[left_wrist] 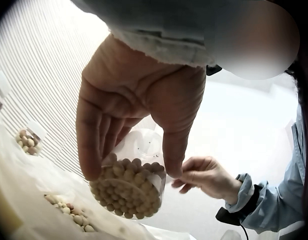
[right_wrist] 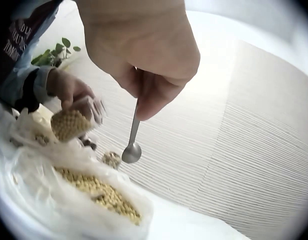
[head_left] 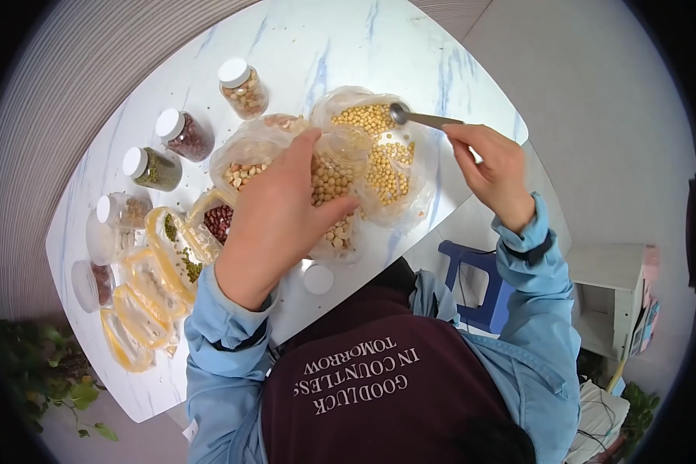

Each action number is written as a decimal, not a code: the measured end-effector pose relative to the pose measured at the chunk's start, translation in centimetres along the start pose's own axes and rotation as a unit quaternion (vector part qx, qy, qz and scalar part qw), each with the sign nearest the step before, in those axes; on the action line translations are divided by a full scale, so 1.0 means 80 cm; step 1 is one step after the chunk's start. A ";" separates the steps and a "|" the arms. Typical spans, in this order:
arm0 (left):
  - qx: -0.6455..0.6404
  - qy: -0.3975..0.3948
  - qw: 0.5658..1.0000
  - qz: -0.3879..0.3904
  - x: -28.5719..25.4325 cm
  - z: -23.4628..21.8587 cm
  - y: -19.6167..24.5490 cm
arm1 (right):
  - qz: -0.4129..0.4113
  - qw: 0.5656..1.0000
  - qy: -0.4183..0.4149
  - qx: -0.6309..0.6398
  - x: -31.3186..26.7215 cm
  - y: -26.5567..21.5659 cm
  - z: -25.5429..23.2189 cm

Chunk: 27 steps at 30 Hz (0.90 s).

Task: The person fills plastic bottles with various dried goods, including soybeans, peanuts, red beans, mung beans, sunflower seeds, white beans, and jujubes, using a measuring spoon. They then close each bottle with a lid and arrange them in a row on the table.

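My left hand [head_left: 278, 209] grips a clear plastic jar [left_wrist: 129, 187] between thumb and fingers. The jar is tilted and partly filled with round, pale yellow beans. Between the thumb and fingers of my right hand [head_left: 496, 166] is the handle of a small metal spoon [right_wrist: 132, 150]. Its round bowl looks bare and hangs over an open plastic bag [head_left: 421, 197] of yellow soybeans [head_left: 363, 117]. In the head view the left hand hides part of the jar and of another bag, which holds pale split nuts [head_left: 243, 173].
White-lidded jars of nuts [head_left: 246, 97], dark red beans [head_left: 187, 138] and green beans [head_left: 159, 172] stand along the far left. Yellow-edged bags [head_left: 143, 325] lie at the left, near a bag with red beans [head_left: 218, 222]. A white lid [head_left: 318, 279] lies by the front edge.
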State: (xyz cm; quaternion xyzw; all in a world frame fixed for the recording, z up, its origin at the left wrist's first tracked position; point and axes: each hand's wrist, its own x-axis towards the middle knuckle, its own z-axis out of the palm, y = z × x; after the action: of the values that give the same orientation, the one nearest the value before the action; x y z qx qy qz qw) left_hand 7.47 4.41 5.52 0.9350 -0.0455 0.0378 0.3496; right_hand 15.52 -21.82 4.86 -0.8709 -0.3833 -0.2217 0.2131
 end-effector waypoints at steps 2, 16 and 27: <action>0.001 0.001 1.000 -0.004 0.001 -0.002 -0.001 | -0.008 1.000 -0.007 -0.017 -0.007 0.022 0.024; -0.002 0.003 1.000 -0.002 0.002 0.001 -0.003 | 0.335 0.856 -0.019 0.392 -0.014 0.033 0.070; 0.006 -0.013 1.000 -0.001 0.002 0.004 -0.005 | 0.394 0.782 0.048 0.480 -0.019 0.030 0.028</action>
State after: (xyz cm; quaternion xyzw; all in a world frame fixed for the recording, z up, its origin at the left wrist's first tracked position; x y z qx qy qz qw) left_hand 7.66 4.47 5.06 0.9377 -0.0489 0.0251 0.3432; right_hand 16.95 -22.94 1.73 -0.7196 -0.0525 0.0527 0.6904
